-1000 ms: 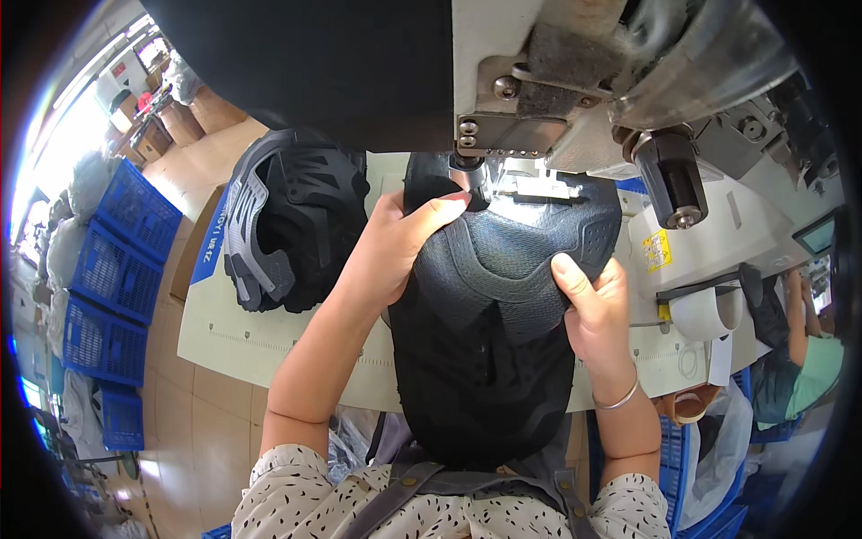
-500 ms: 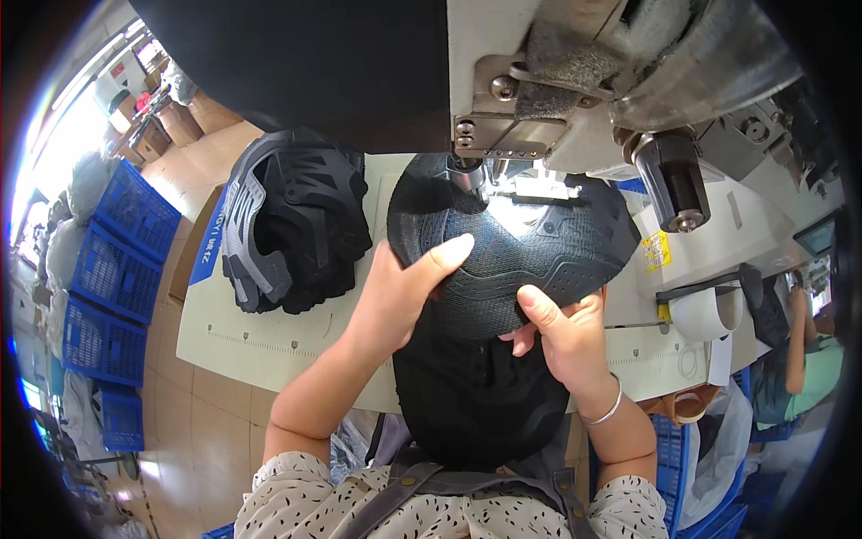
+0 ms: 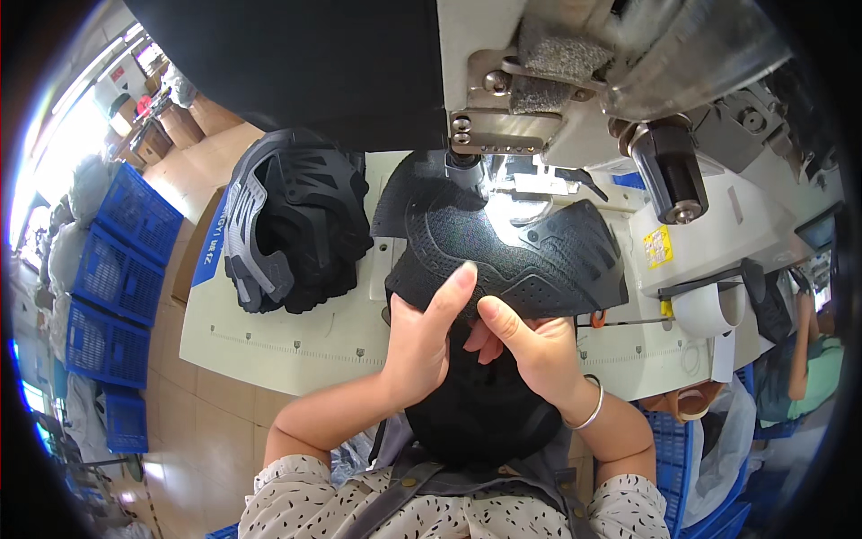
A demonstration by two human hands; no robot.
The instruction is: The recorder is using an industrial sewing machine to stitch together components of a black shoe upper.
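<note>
A black textured shoe upper (image 3: 467,235) lies spread in front of me beneath the sewing machine head (image 3: 503,130), lit by its lamp. My left hand (image 3: 420,346) pinches the near edge, thumb on top and fingers hidden underneath. Close beside it, my right hand (image 3: 539,355) grips the same edge with the thumb above and fingers curled below. The upper's far side reaches the machine's presser area, where glare hides the exact contact. More black material (image 3: 485,418) hangs below my hands over my lap.
On the table (image 3: 269,350), a stack of black and grey shoe uppers (image 3: 305,207) stands left. Blue crates (image 3: 108,278) line the floor farther left. A white tape roll (image 3: 705,313) sits right, above a blue crate with plastic bags (image 3: 718,449). Another person (image 3: 813,377) is at far right.
Both hands have drawn closer together along the near edge, the left moving right and toward me. The upper has turned and flattened, showing its curved opening and right end more.
</note>
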